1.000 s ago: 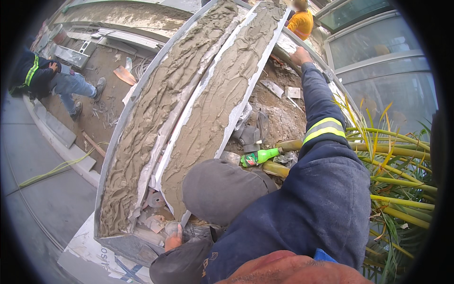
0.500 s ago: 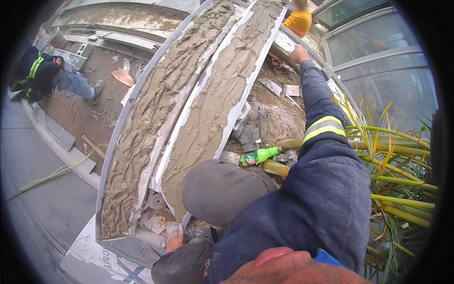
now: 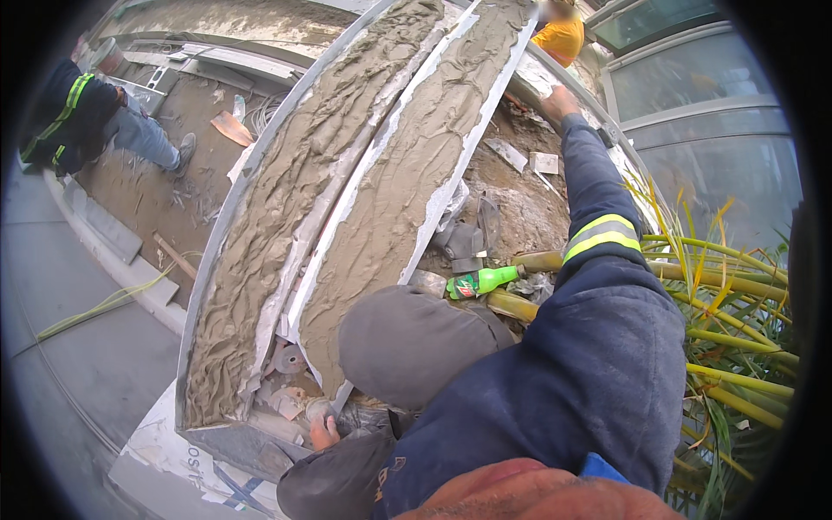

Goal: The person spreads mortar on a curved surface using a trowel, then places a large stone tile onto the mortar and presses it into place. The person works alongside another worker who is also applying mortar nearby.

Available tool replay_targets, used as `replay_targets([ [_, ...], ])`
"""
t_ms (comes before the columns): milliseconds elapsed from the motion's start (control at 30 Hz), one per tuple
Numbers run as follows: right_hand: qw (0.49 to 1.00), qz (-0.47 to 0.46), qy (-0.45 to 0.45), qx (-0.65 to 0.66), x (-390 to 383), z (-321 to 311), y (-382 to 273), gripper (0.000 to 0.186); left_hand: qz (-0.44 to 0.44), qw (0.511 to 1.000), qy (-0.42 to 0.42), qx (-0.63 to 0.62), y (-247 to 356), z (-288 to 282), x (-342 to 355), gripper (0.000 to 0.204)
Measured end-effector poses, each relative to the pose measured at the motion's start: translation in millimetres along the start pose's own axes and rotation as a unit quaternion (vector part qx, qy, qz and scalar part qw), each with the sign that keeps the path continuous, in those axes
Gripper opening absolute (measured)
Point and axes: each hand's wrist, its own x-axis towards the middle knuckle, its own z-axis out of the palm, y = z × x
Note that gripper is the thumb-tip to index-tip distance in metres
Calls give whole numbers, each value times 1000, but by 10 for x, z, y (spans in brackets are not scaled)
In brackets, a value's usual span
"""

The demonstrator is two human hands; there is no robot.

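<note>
Though in view, hands (image 3: 562, 104) partly hidden.

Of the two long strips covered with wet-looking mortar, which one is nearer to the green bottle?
The right-hand strip is nearer: it lies between the green bottle and the left strip, which is farther away.

Two long, curved strips, a left strip (image 3: 303, 247) and a right strip (image 3: 446, 199), carry thick, ridged mortar (image 3: 251, 260) between the left hand (image 3: 324, 432) and the right hand (image 3: 560, 102). Near the right hand, rough soil (image 3: 520, 204) bears a white block (image 3: 544, 163) and a flat, pale offcut (image 3: 506, 154); between the hands, a green bottle (image 3: 482, 282) lies among debris.
</note>
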Motion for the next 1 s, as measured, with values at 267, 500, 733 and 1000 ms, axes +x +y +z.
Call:
replay_targets([
  [267,1000,-10,4,-13,46,65,87,54,-130,966,-117,-189,-116,-8,99,38],
  [500,1000,8,-27,-11,44,137,115,56,-203,932,-130,-271,-214,136,106,41],
  [733,999,12,-29,-6,-16,162,125,56,-199,931,-101,-289,-199,229,112,38],
  [1000,999,18,-43,-4,-36,138,111,55,-226,926,-87,-291,-175,261,141,34],
])
